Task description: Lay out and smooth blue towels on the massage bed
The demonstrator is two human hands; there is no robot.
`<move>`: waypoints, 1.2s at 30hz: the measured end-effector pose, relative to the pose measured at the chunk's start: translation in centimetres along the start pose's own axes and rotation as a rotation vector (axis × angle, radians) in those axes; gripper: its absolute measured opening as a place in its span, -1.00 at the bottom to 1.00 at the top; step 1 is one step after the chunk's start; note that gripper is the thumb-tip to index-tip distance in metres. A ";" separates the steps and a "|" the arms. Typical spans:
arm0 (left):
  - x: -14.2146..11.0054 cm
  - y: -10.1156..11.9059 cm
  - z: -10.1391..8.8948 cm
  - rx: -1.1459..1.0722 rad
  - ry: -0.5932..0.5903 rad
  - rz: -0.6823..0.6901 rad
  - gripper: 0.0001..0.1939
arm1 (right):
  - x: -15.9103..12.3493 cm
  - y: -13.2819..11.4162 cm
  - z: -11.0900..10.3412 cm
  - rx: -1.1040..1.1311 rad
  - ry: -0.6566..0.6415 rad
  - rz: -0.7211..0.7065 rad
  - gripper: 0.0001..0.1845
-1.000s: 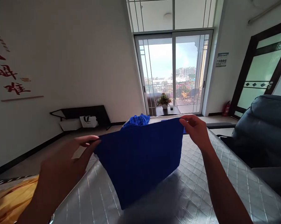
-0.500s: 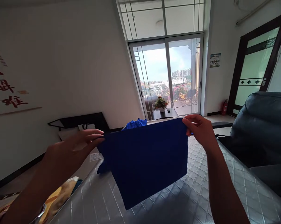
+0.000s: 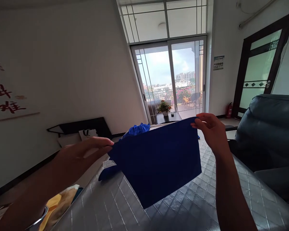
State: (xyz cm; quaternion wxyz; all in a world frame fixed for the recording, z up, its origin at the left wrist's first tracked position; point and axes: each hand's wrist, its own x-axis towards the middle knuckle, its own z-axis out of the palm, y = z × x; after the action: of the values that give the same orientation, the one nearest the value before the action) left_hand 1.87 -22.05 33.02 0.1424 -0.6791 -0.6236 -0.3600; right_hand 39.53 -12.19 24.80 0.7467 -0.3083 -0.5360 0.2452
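Showing a quilted silver mat point(image 3: 106, 205) below a dark blue fabric panel point(image 3: 156, 163), held up in mid-air; it looks soft and light, best taken by its top corners, where the left hand point(image 3: 83, 152) and right hand point(image 3: 211, 133) pinch narrowly. A crumpled bright blue cloth point(image 3: 136, 130) lies beyond.

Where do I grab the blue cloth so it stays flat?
Probably by its two top corners, pinching from above at each outer end, where the left hand and right hand hold the blue cloth. That top edge is pulled straight between them, while the lower part hangs loose.
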 end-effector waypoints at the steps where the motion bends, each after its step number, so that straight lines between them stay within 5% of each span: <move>1: -0.1 0.1 0.2 -0.050 -0.058 0.002 -0.30 | 0.1 0.0 -0.1 -0.017 0.016 -0.012 -0.55; 7: -1.4 1.5 2.5 -0.430 -0.231 0.002 -0.49 | 0.4 0.5 -0.8 -0.131 0.138 -0.016 -0.63; 17: -2.5 9.6 5.7 -0.944 -0.448 -0.047 -0.60 | 2.7 2.5 -2.0 -0.102 0.436 -0.071 -0.63; 21: -2.2 11.7 7.6 -1.166 -0.463 -0.076 -0.62 | 5.1 3.2 -1.4 -0.146 0.457 -0.062 -0.60; 24: -2.4 10.9 8.5 -1.198 -0.415 -0.130 -0.58 | 7.0 4.5 1.5 -0.219 0.288 0.020 -0.58; 28: -4.9 6.2 10.7 -1.112 -0.371 -0.278 -0.43 | 6.4 8.8 8.7 -0.366 -0.044 0.087 -0.66; 32: -10.5 -0.7 14.9 -0.929 -0.407 -0.426 -0.38 | 0.1 14.3 15.0 -0.483 -0.513 0.100 -0.70; 36: -15.8 -6.3 18.5 -0.740 -0.485 -0.466 -0.46 | -7.5 17.1 14.4 -0.510 -0.915 0.046 -0.68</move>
State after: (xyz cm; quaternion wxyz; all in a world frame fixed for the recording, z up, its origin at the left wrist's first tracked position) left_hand 2.24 -20.83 7.93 -0.3414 -0.5908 -0.6045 -0.4110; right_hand 22.94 -2.79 11.00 0.3320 -0.3534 -0.8430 0.2328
